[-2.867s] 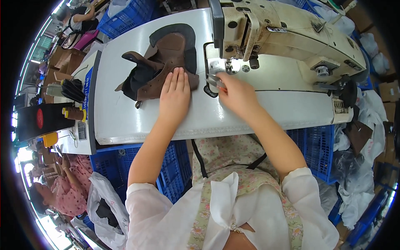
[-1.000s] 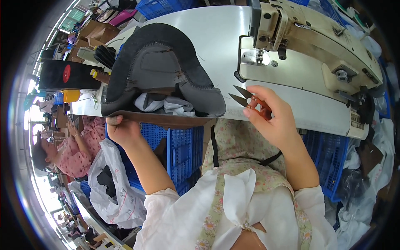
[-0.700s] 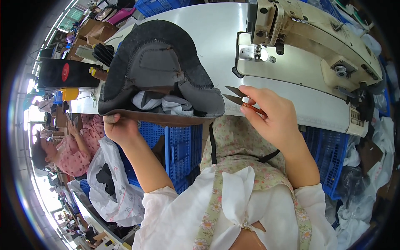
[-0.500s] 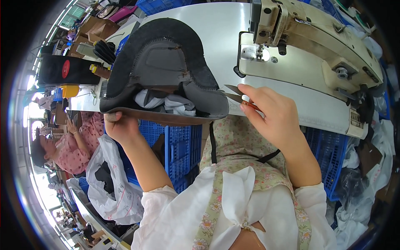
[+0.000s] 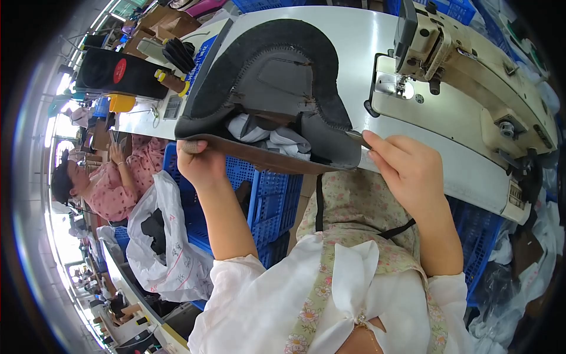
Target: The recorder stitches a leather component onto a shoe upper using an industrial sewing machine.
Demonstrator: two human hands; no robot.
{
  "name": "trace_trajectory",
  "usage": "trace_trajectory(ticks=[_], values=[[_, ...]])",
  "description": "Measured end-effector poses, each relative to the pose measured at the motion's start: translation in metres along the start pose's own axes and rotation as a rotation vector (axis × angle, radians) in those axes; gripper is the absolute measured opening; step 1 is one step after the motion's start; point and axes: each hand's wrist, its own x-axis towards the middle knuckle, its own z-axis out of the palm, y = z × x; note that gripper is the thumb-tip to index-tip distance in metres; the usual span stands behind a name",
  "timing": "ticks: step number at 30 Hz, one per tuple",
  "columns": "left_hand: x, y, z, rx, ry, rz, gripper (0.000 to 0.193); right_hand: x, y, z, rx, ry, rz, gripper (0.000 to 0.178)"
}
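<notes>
A dark, bag-like sewn piece (image 5: 268, 79) lies tilted on the table edge, with a curved black border, grey lining and a brown lower rim. Crumpled grey-and-white cloth (image 5: 268, 140) shows in its opening. My left hand (image 5: 200, 165) grips the rim at the near left corner, thumb on top, the other fingers mostly hidden beneath. At the right corner, my right hand (image 5: 410, 171) is closed round small thread snips (image 5: 357, 138). Only part of their blades shows, right against the seam end; the handles are hidden in my fingers.
A sewing machine (image 5: 471, 71) stands on the white table (image 5: 354, 35) to the right. Left are a thread spool (image 5: 171, 81) and a black case (image 5: 118, 74). Blue crates (image 5: 274, 194) and a white plastic bag (image 5: 165, 253) sit below. Another person (image 5: 112, 183) sits at far left.
The snips have gone from open blades beside the piece to its right corner, with my right fingers drawn closer together. In the picture the piece, both hands and the surroundings have shifted right.
</notes>
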Motion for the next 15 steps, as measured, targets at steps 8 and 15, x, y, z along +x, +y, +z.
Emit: trace_trajectory(ticks=[8,15], values=[[0.001,-0.003,-0.008,-0.198,-0.174,-0.048,0.06,-0.012,-0.006,-0.002,0.495,0.091,0.246,0.037],[0.017,-0.017,-0.051,-0.324,-0.075,-0.231,0.066,-0.025,-0.004,0.007,0.875,0.248,0.428,0.045]])
